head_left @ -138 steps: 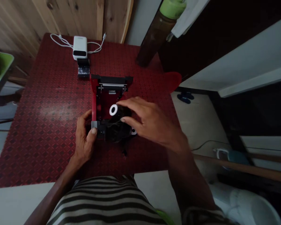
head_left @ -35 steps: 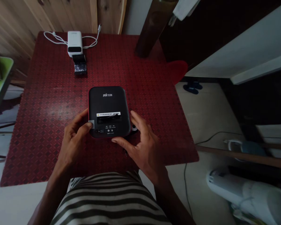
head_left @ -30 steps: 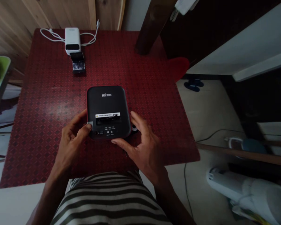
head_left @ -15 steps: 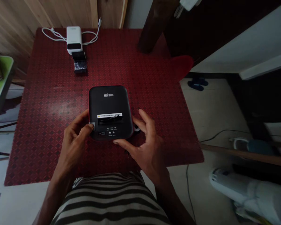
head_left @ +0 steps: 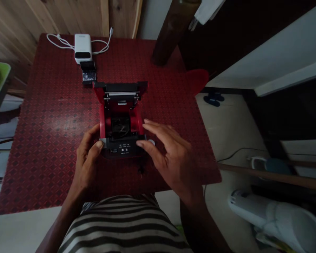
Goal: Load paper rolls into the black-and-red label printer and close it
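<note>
A black thermal receipt printer (head_left: 119, 147) sits on the red table with its lid (head_left: 121, 88) swung open toward the far side. Its red paper compartment (head_left: 119, 126) shows a dark shape inside. My left hand (head_left: 86, 154) grips the printer's near left corner, thumb on a grey tab (head_left: 103, 142). My right hand (head_left: 168, 158) hangs over the near right corner, fingers apart, holding nothing. Partly hidden beside that corner is a small white disc (head_left: 152, 142), close to my right fingertips.
A red patterned table (head_left: 55, 123) bears a white power bank (head_left: 82, 47) with a white cable (head_left: 58, 40) and a small black item (head_left: 89, 73) at its far side. A dark bottle (head_left: 168, 38) stands at the far right corner. A white fan (head_left: 265, 214) lies on the floor, lower right.
The printer's lid has gone from shut to swung open, exposing the red compartment. My right hand has lifted off the printer's near edge and now hovers over the corner.
</note>
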The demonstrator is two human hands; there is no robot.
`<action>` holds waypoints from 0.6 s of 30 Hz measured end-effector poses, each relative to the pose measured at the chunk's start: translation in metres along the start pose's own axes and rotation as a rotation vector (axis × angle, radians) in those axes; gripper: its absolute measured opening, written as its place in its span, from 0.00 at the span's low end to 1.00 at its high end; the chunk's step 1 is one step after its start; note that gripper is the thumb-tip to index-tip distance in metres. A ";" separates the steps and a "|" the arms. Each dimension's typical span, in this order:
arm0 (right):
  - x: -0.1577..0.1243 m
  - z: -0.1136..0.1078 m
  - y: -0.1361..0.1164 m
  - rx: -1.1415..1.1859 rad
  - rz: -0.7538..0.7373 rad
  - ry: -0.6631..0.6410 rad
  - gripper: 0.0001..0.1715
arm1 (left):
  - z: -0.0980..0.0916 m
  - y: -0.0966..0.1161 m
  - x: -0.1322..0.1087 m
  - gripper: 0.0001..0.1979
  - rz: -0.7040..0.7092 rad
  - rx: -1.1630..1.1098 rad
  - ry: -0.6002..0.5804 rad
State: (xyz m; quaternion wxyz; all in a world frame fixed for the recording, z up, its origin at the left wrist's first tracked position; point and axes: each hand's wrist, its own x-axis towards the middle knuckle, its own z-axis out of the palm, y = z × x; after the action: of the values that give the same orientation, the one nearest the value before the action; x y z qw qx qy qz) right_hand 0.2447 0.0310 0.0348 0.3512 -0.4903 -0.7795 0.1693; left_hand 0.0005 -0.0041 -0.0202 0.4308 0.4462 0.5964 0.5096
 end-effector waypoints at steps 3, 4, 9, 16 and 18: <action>0.041 0.011 -0.005 -0.114 -0.099 -0.158 0.14 | 0.002 -0.014 -0.003 0.37 0.220 0.091 -0.008; 0.055 0.018 -0.008 -0.160 -0.113 -0.263 0.15 | 0.002 -0.019 -0.004 0.39 0.287 0.127 -0.022; 0.104 0.044 -0.029 -0.381 -0.091 -0.641 0.20 | -0.002 -0.041 -0.004 0.39 0.439 0.252 -0.090; 0.118 0.045 -0.042 -0.509 -0.061 -0.777 0.30 | 0.003 -0.043 -0.003 0.38 0.439 0.240 -0.068; 0.118 0.044 -0.041 -0.509 -0.053 -0.798 0.30 | 0.003 -0.043 -0.003 0.38 0.425 0.226 -0.071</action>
State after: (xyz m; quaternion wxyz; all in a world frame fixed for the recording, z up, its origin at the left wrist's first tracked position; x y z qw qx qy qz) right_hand 0.1544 0.1204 0.0740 -0.1029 -0.4372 -0.8826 0.1389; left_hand 0.0005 -0.0098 -0.0631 0.2818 0.6247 0.5267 0.5029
